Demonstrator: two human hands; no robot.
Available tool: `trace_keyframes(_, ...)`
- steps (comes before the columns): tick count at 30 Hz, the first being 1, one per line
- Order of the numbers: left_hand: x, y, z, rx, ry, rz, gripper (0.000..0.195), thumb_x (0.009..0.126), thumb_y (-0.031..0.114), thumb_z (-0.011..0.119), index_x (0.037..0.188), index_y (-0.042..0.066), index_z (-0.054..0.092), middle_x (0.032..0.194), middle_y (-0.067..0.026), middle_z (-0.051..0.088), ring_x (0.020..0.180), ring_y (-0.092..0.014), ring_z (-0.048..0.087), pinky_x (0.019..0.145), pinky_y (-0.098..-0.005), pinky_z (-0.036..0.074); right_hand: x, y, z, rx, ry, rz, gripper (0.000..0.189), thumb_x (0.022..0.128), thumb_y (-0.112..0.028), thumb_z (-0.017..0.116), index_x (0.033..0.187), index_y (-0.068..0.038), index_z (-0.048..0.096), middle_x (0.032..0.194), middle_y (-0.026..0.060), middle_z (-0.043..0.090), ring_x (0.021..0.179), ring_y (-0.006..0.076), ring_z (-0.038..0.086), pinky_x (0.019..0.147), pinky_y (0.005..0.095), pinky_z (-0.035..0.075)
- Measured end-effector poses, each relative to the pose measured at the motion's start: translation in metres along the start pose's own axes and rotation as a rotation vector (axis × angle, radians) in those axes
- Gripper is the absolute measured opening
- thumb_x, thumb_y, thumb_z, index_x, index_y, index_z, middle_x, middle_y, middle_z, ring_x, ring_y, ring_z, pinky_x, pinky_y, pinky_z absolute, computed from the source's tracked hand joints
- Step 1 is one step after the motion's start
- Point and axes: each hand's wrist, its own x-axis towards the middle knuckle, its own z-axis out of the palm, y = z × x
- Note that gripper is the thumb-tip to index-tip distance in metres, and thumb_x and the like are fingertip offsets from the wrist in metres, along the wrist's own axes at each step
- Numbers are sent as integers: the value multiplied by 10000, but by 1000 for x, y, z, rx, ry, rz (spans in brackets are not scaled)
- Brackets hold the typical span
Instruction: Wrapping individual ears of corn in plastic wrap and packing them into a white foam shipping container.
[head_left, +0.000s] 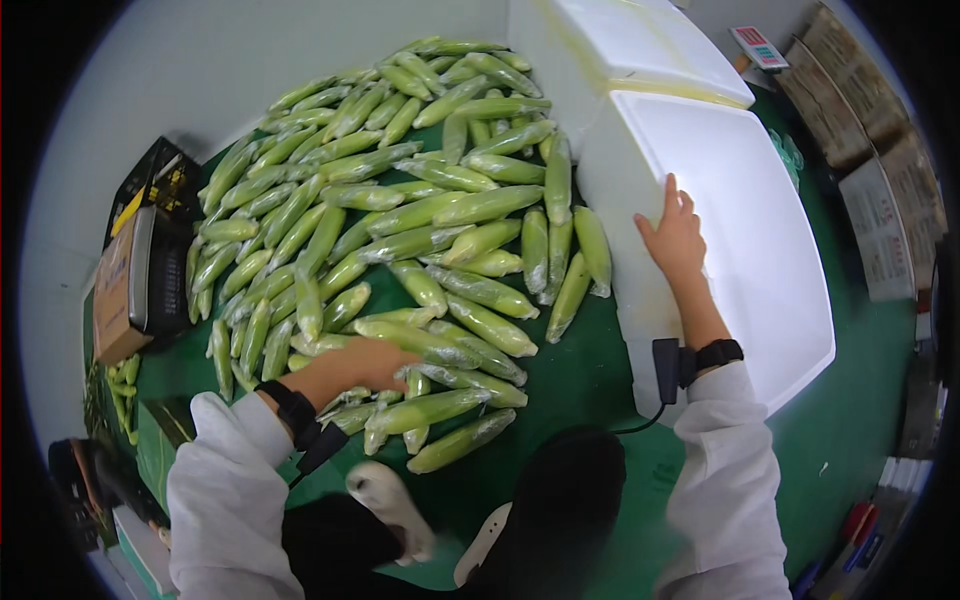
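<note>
A large heap of ears of corn in green husks (487, 206), wrapped in clear plastic film, lies on the green floor. My left hand (379, 365) reaches down onto wrapped ears at the near side of the heap; its fingertips are partly hidden, so its hold cannot be told. My right hand (677, 236) rests on the near-left rim of an open white foam box (757, 247), fingers spread, holding nothing. The inside of the box that shows is bare white. Black bands with cabled devices sit on both wrists.
Another white foam box (652, 45) stands behind the open one. At left are a black plastic crate (169, 176) and a cardboard box (116, 300). Flattened cardboard (862, 97) and a scale's panel (759, 49) are at right. My shoes (390, 502) are close to the corn.
</note>
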Motion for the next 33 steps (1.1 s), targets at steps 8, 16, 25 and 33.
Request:
trace_keyframes(8,1,33,151,8,524,155,777,754,390,666,1392,125,311,1132,-182,514,1032,-321,516,842,-436,442,-37,-46,21,-193,348,-486,710,747,-333,672,1349,-101,375,1334,212,393,1183,413,397,987,538,291)
trace_keyframes(16,42,68,153,-265,366,3,606,659,401,715,1107,51,504,1008,-106,593,970,-288,563,827,-402,456,-189,-227,139,264,-514,-787,672,648,-268,750,1216,-53,464,1109,139,566,1017,316,532,874,432,426)
trace_keyframes(25,34,54,215,-628,198,348,705,594,561,705,1141,127,602,1364,-379,242,1244,-496,292,1034,-452,297,-281,-128,100,1343,-472,544,623,704,-188,743,1219,-23,434,1086,101,557,1028,214,536,896,338,429)
trace_keyframes(33,56,102,231,-233,344,251,623,556,543,721,1073,202,659,1350,-314,284,1151,-444,354,939,-504,334,-270,-93,106,510,-613,-529,692,595,-299,807,1179,-68,518,1325,230,372,1194,381,405,1005,432,334)
